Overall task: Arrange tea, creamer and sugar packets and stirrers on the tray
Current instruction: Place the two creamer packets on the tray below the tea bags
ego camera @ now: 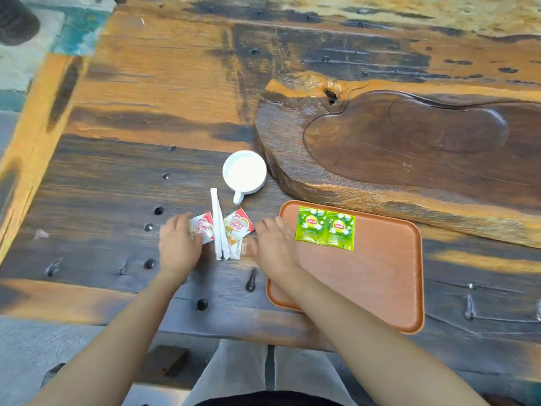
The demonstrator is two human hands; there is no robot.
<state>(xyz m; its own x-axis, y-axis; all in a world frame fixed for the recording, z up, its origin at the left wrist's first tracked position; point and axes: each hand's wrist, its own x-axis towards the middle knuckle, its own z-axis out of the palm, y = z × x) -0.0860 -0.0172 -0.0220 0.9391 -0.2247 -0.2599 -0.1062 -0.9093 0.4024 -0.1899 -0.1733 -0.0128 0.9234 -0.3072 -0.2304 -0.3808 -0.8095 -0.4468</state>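
Observation:
An orange-brown tray (380, 282) lies on the table at the right, with two green tea packets (325, 228) side by side in its far left corner. Left of the tray, on the table, lie two red-and-white creamer packets (237, 225), two white wrapped stirrers (219, 227) between them, and a brownish sugar packet (244, 248). My left hand (179, 244) rests on the left creamer packet (205, 228), fingers curled over it. My right hand (273, 244) sits at the tray's left edge, its fingers touching the sugar packet; what lies under the palm is hidden.
A white mug (244, 172) stands just beyond the stirrers. A thick carved wooden slab (409, 148) lies behind the tray. The table's near edge (205, 326) runs below my forearms. Dark bolt holes dot the tabletop.

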